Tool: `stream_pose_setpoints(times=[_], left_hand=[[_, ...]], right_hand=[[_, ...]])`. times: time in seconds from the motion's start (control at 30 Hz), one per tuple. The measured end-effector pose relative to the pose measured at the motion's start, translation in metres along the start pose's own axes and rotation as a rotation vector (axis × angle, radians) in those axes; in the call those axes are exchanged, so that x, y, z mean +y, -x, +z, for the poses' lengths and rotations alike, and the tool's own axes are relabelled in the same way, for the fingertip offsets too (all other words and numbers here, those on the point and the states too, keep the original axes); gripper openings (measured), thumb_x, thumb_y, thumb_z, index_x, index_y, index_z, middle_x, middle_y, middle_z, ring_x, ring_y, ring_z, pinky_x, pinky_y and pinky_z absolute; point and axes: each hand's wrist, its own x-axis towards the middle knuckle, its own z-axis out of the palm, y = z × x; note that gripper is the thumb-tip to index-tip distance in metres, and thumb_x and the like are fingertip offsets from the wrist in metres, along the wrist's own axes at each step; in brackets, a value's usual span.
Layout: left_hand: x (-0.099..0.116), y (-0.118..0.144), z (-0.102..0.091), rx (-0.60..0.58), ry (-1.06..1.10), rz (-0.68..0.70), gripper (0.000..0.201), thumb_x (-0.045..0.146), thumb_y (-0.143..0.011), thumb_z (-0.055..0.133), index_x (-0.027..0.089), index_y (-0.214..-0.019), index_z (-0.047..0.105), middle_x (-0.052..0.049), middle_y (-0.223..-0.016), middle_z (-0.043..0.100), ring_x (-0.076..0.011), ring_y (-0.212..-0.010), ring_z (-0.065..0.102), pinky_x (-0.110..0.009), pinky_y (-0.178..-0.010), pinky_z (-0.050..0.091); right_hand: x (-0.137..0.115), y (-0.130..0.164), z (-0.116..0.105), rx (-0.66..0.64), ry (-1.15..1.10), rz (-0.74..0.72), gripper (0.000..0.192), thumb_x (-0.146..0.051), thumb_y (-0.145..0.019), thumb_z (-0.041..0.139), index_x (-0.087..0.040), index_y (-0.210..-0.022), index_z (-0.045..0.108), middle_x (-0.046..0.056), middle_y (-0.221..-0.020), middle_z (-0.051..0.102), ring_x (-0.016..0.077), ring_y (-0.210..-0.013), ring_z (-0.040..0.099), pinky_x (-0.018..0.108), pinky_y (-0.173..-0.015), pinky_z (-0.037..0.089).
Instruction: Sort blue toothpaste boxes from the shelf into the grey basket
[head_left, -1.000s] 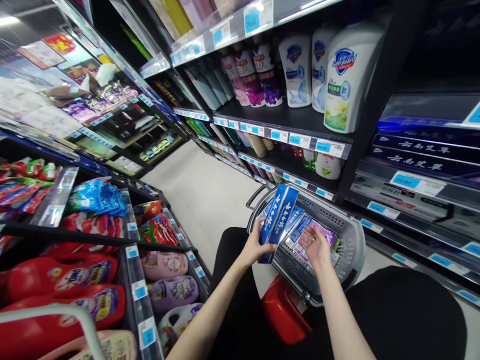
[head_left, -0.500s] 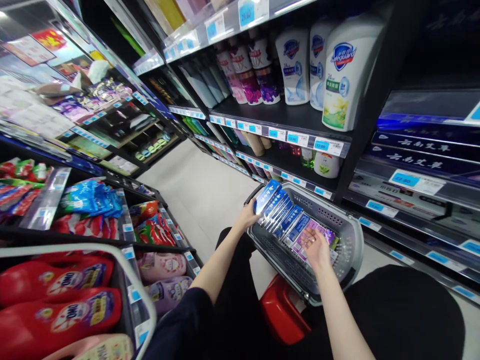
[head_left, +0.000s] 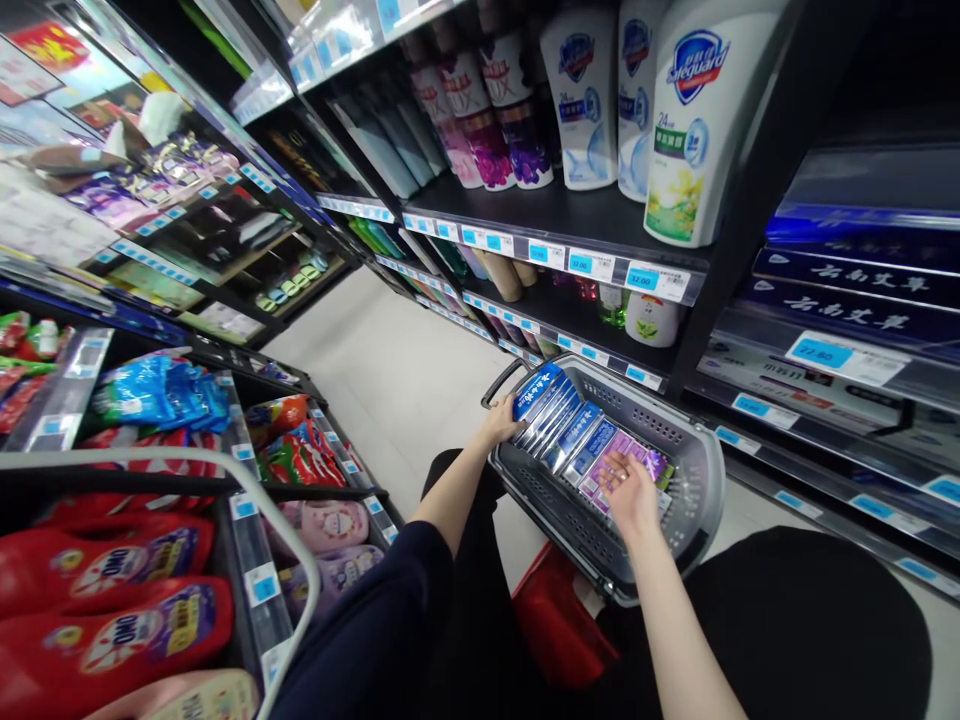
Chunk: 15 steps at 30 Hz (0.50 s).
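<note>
A grey plastic shopping basket [head_left: 694, 510] sits in front of my knees. Blue toothpaste boxes [head_left: 581, 432] stand packed in a row inside it, and flat purple boxes [head_left: 613, 452] lie beside them. My left hand [head_left: 501, 422] is at the basket's left end, its fingers closed on the end of a blue toothpaste box [head_left: 538, 388] that leans against the row. Over the purple boxes, my right hand [head_left: 631, 492] is held palm up, fingers apart and slightly curled, with nothing in it.
Shelves to the right hold white body wash bottles [head_left: 686, 140] and dark blue boxes [head_left: 847, 300]. At left, a rack carries red detergent bottles [head_left: 112, 640], with a pale curved rail [head_left: 277, 525] before it. Something red [head_left: 562, 620] is under the basket. Floor aisle [head_left: 360, 350] stretches ahead.
The blue box in my left hand has come down slightly against the row, and the basket's black handle shows more. My right hand stays nearly in place. The view has shifted a little.
</note>
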Motion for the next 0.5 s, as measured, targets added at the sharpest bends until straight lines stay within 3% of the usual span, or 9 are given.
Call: stream_pose_setpoints(times=[0.2,0.5], left_hand=[[-0.001,-0.003,0.013,-0.022,-0.027,-0.054,0.079,0.039,-0.071,0.065,0.013,-0.138,0.031,-0.02,-0.135,0.047,-0.0349,-0.122,0.049,-0.045,-0.103,0.036],[0.002,-0.006,0.013,0.003,-0.026,-0.023,0.082,0.034,-0.072,0.066,0.01,-0.14,0.029,-0.022,-0.135,0.047,-0.0344,-0.125,0.048,-0.044,-0.107,0.032]], right_hand=[[0.0,0.0,0.0,-0.017,0.018,-0.013,0.022,-0.042,-0.07,0.063,-0.022,-0.081,0.063,0.002,-0.081,0.065,0.0168,-0.07,0.058,0.032,-0.065,0.046],[-0.001,0.002,0.0,-0.016,0.022,-0.012,0.02,-0.04,-0.071,0.062,-0.023,-0.08,0.063,0.001,-0.081,0.065,0.0162,-0.07,0.058,0.031,-0.065,0.046]])
